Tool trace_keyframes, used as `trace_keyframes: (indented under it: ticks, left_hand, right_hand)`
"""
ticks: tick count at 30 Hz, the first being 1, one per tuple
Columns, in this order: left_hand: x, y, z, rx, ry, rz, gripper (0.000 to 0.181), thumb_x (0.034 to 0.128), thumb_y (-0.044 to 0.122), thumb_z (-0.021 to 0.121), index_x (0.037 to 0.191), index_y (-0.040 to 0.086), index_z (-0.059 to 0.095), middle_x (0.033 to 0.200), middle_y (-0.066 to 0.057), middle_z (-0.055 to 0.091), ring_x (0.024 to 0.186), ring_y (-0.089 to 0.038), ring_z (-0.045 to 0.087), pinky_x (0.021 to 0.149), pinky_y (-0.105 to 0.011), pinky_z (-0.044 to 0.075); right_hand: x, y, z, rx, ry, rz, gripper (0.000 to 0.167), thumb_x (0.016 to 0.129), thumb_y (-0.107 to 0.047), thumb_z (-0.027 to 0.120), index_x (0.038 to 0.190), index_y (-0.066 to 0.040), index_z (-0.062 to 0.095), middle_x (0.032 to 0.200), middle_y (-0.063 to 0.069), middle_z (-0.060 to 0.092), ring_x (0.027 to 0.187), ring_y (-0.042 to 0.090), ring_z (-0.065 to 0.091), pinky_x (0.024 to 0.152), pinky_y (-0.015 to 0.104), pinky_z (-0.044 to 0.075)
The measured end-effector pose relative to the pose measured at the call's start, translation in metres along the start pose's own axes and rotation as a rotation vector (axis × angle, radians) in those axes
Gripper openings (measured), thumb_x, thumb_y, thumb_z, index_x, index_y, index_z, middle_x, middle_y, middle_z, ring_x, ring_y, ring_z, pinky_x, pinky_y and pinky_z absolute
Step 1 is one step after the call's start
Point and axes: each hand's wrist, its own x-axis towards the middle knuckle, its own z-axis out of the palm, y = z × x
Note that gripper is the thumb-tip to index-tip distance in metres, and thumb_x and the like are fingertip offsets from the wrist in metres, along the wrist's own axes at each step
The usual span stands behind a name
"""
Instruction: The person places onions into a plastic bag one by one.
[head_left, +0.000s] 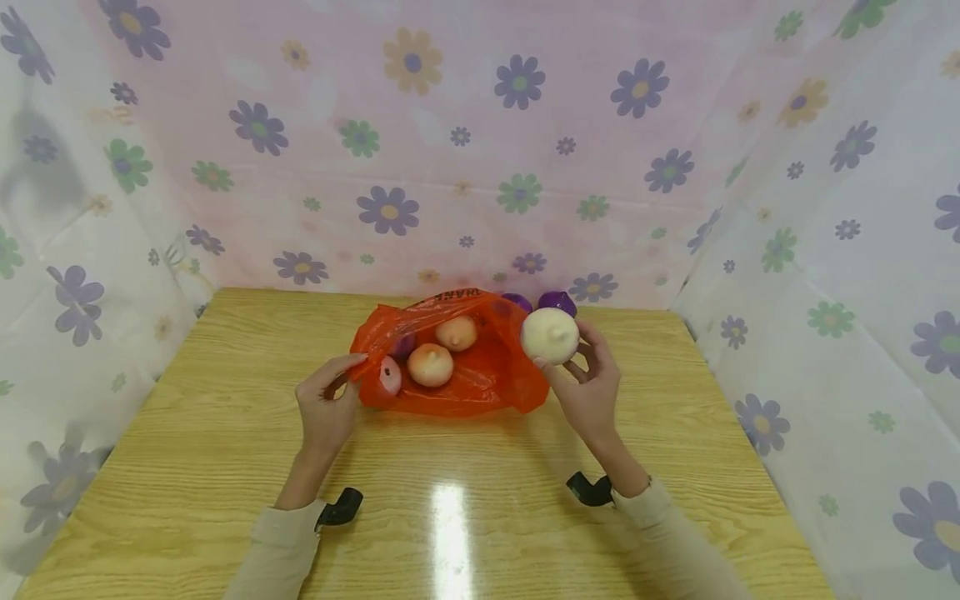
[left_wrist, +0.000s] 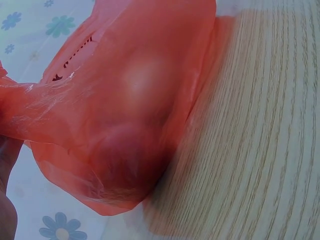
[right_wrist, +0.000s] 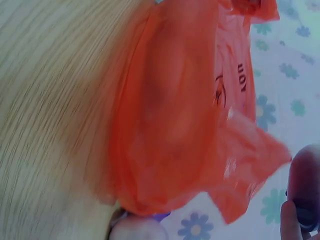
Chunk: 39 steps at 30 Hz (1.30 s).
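An orange-red plastic bag (head_left: 480,400) lies on its side, its mouth facing me. My left hand (head_left: 327,408) pinches the left edge of that mouth between thumb and fingers. Inside are two yellow-brown onions (head_left: 431,365), a pinkish round vegetable (head_left: 389,376) with a dark spot, and a purple one (head_left: 402,345) partly covered. My right hand (head_left: 592,392) holds a whitish turnip (head_left: 551,336) by the bag's right side, above the table. In the left wrist view the bag (left_wrist: 125,100) bulges with blurred round shapes. The right wrist view shows the held turnip (right_wrist: 306,175) at the edge.
Two purple round vegetables (head_left: 557,302) sit behind the bag, near the table's back edge. The wood-grain table (head_left: 262,333) meets flower-printed cloth (head_left: 450,150) at the back and sides. Black curved pieces (head_left: 341,507) stick out at both cuffs.
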Motion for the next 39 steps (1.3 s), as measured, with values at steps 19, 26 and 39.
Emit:
trace_keyframes:
  ticks: [19,26,39]
  left_hand:
    - [-0.002,-0.003,-0.001,0.008,-0.025,-0.011,0.026,0.0860,-0.025,0.059,0.103,-0.011,0.073,0.100,-0.032,0.070,0.102,-0.001,0.070,0.090,-0.020,0.056]
    - [-0.003,-0.002,-0.001,0.019,-0.024,-0.003,0.027,0.0849,-0.026,0.060,0.104,-0.012,0.073,0.100,-0.032,0.070,0.103,0.000,0.069,0.091,-0.019,0.056]
    - [-0.003,-0.003,0.000,-0.002,-0.018,-0.002,0.023,0.0884,-0.020,0.059,0.104,-0.011,0.073,0.100,-0.030,0.071,0.100,-0.002,0.070,0.090,-0.021,0.057]
  right_hand:
    - [-0.019,-0.008,0.049,-0.051,-0.267,0.058,0.074,0.087,0.003,0.076,0.152,-0.008,0.043,0.144,0.015,0.046,0.127,0.028,0.055,0.098,0.033,0.057]
    - [-0.018,-0.006,0.071,-0.139,-0.420,0.162,0.076,0.093,-0.008,0.074,0.157,-0.009,0.033,0.150,0.016,0.042,0.133,0.033,0.051,0.100,0.039,0.055]
    - [-0.006,-0.001,0.091,-0.240,-0.478,0.369,0.074,0.099,-0.015,0.066,0.158,0.001,0.025,0.158,0.019,0.035,0.135,0.035,0.048,0.105,0.047,0.053]
